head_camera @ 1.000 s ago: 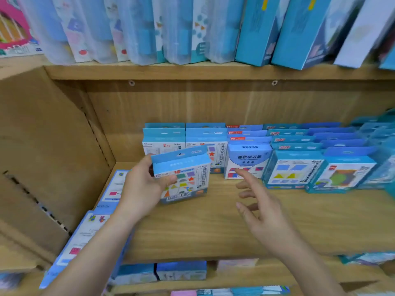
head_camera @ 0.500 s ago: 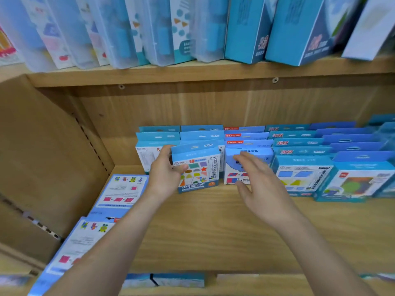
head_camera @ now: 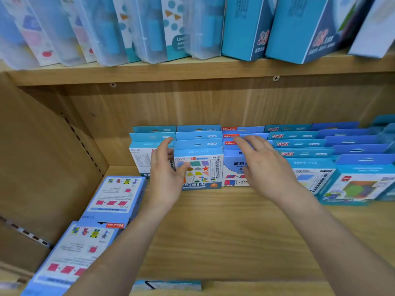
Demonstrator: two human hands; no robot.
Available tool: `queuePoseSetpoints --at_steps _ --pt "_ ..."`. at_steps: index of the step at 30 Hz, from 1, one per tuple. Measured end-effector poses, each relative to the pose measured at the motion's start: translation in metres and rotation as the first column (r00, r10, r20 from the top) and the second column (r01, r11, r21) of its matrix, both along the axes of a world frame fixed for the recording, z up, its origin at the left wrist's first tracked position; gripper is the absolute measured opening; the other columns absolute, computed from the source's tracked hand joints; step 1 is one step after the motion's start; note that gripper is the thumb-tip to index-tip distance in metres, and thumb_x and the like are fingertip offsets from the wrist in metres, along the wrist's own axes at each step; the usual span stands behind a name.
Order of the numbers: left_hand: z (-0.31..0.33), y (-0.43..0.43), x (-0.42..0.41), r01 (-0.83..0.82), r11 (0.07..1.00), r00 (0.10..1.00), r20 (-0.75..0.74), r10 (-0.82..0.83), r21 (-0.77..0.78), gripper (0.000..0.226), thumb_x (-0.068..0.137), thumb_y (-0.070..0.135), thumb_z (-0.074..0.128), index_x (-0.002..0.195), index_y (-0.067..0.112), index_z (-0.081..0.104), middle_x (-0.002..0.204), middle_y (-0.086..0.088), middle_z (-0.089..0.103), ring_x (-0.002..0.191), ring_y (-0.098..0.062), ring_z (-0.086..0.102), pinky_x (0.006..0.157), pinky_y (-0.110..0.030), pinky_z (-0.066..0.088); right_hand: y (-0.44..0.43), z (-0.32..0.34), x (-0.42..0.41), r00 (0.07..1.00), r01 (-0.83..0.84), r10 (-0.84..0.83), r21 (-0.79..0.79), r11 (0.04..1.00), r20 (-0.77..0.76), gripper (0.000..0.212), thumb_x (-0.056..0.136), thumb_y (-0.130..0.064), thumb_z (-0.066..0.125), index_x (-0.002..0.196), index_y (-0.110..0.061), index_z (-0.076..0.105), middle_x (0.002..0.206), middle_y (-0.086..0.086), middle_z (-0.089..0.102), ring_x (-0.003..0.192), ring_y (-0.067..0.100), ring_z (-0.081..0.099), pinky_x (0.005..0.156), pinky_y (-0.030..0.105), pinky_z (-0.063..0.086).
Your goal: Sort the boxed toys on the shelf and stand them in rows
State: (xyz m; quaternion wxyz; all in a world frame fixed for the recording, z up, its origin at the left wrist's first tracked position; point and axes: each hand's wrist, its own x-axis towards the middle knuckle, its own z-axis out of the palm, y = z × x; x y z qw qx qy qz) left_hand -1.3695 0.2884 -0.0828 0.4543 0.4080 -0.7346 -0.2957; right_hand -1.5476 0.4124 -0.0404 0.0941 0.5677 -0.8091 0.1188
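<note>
- Translucent plastic cases (head_camera: 100, 28) lean in a row on the upper board (head_camera: 192, 69).
- Tall blue cartons (head_camera: 241, 28) stand just right of them.
- A screw head (head_camera: 276, 78) sits beneath.

At centre, the left hand (head_camera: 166, 180) hides half of a white-fronted box (head_camera: 140, 161), its thumb overlapping the shapes box (head_camera: 199, 170). The right hand (head_camera: 267, 170) covers part of the area box (head_camera: 232, 167). The upper boxes (head_camera: 245, 28) run off the top edge, blurred.

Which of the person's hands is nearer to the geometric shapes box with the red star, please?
Left. The left hand grips the geometric shapes box by its left edge; the right hand is open over the neighbouring area box.
</note>
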Motion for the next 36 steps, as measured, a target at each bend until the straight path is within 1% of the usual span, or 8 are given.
queuePoseSetpoints --at_steps 4,8,12,16,20,26,31,36 --pt "-0.003 0.000 -0.003 -0.043 0.999 0.999 0.009 0.043 0.024 0.060 0.079 0.009 0.075 0.131 0.016 0.044 0.104 0.005 0.057 0.093 -0.008 0.055 0.073 -0.005 0.037 -0.006 0.004 -0.007 1.000 0.019 -0.019 0.048 0.999 -0.010 0.064 0.082 -0.004 0.061 0.138 -0.020 0.036 0.130 0.003 0.042 0.120 0.026 0.041 0.083 0.042 0.050" --pt "-0.008 -0.002 -0.007 -0.053 0.998 0.998 0.025 0.051 0.047 0.060 0.075 0.014 0.079 0.126 0.017 0.048 0.112 0.004 0.056 0.102 -0.014 0.057 0.086 -0.027 0.047 -0.015 0.014 -0.014 0.999 0.028 -0.022 0.123 0.992 -0.047 0.051 0.083 -0.008 0.064 0.128 -0.017 0.042 0.116 0.006 0.048 0.109 0.028 0.047 0.081 0.043 0.050" --pt "-0.011 0.002 -0.010 -0.061 0.998 0.994 0.094 0.060 0.000 0.075 0.070 0.018 0.083 0.133 0.013 0.043 0.126 -0.004 0.050 0.115 -0.017 0.049 0.095 -0.027 0.041 -0.021 0.022 -0.016 0.998 0.022 -0.009 0.183 0.983 -0.068 0.048 0.082 -0.007 0.065 0.123 -0.016 0.043 0.110 0.007 0.053 0.106 0.030 0.051 0.077 0.039 0.048" --pt "-0.016 0.007 -0.011 -0.007 0.982 0.959 0.278 0.060 -0.189 0.075 0.073 0.018 0.080 0.137 0.025 0.042 0.121 -0.009 0.045 0.099 -0.018 0.050 0.080 -0.026 0.041 -0.023 0.023 -0.019 0.997 0.036 -0.021 0.216 0.976 -0.070 0.047 0.081 -0.007 0.066 0.124 -0.015 0.046 0.108 0.006 0.052 0.106 0.029 0.051 0.079 0.040 0.050" --pt "-0.016 0.004 -0.010 0.017 0.972 0.916 0.393 0.079 -0.234 0.066 0.078 0.020 0.076 0.136 0.027 0.047 0.122 -0.015 0.042 0.106 -0.030 0.051 0.084 -0.036 0.047 -0.026 0.025 -0.020 0.996 0.033 -0.014 0.231 0.972 -0.084 0.047 0.082 -0.008 0.066 0.125 -0.014 0.048 0.109 0.006 0.052 0.107 0.028 0.051 0.079 0.041 0.050" --pt "-0.015 0.010 -0.010 0.000 0.985 0.916 0.394 0.070 -0.174 0.065 0.083 0.020 0.071 0.138 0.034 0.039 0.131 -0.013 0.037 0.107 -0.023 0.052 0.082 -0.033 0.047 -0.022 0.024 -0.021 0.996 0.011 0.010 0.230 0.973 -0.092 0.052 0.083 -0.011 0.066 0.130 -0.016 0.043 0.113 0.008 0.051 0.109 0.029 0.051 0.083 0.042 0.049" --pt "-0.018 0.010 -0.010 0.016 0.998 0.933 0.361 0.005 -0.054 0.075 0.082 0.017 0.070 0.138 0.045 0.028 0.108 0.000 0.038 0.086 -0.018 0.054 0.074 -0.026 0.044 -0.017 0.022 -0.020 0.997 0.005 0.010 0.203 0.979 -0.076 0.058 0.083 -0.013 0.066 0.134 -0.020 0.039 0.117 0.009 0.050 0.113 0.030 0.048 0.086 0.042 0.049" --pt "-0.016 0.007 -0.010 0.041 0.998 0.913 0.409 -0.020 -0.040 0.074 0.086 0.020 0.068 0.140 0.043 0.023 0.109 -0.002 0.038 0.090 -0.014 0.049 0.081 -0.023 0.041 -0.017 0.015 -0.008 1.000 0.014 -0.012 0.121 0.993 -0.022 0.059 0.084 -0.026 0.066 0.136 -0.021 0.038 0.126 0.007 0.048 0.118 0.029 0.042 0.090 0.045 0.048"
